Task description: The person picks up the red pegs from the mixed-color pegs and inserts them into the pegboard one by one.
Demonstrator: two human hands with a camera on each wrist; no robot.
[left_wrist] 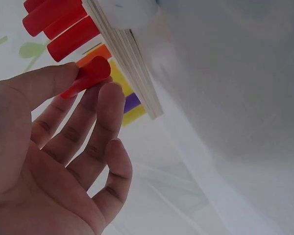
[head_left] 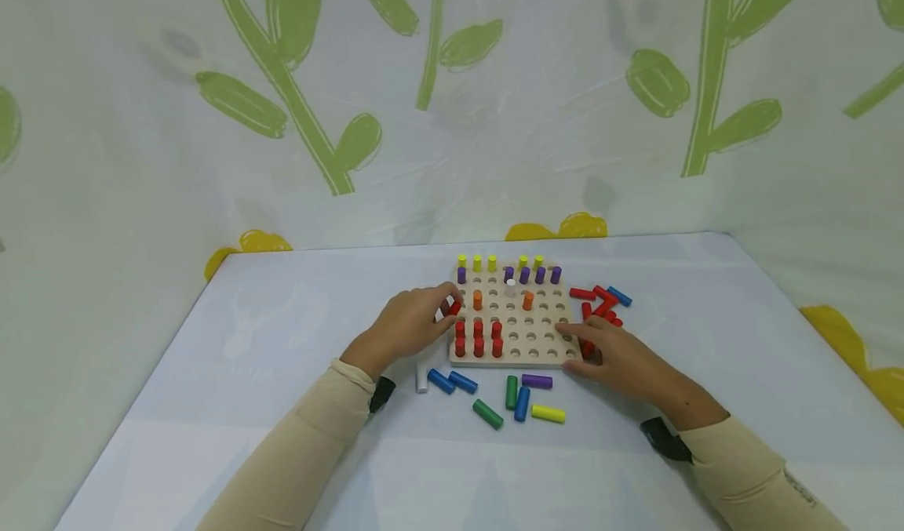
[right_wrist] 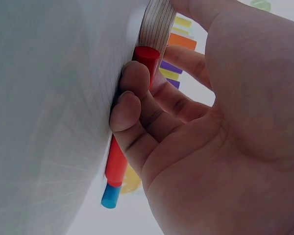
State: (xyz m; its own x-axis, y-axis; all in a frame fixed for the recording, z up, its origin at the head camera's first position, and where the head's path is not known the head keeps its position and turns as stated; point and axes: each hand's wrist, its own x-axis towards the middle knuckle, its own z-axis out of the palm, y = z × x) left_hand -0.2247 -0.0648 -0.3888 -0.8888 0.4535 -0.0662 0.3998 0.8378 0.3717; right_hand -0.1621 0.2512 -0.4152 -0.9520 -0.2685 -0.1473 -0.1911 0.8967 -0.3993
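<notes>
A wooden peg board (head_left: 519,361) lies on the table with pegs standing in several of its holes. At its left edge my left hand (head_left: 413,323) pinches a red peg (left_wrist: 94,72) between thumb and fingertips, just above the board. My right hand (head_left: 621,358) rests at the front right corner. Its index finger lies over the board's top and its thumb is by the front edge. Other fingers of that hand bend beside a loose red peg (right_wrist: 147,55) next to the board's side. Two rows of red pegs (head_left: 478,348) stand at the front left.
Yellow pegs (head_left: 492,263) and purple pegs (head_left: 525,275) stand in the back rows, with orange pegs (head_left: 528,301) and a white peg (head_left: 511,287) between. Loose red pegs (head_left: 606,305) and a blue peg (head_left: 619,296) lie to the right; green (head_left: 488,413), blue, yellow and other pegs lie in front.
</notes>
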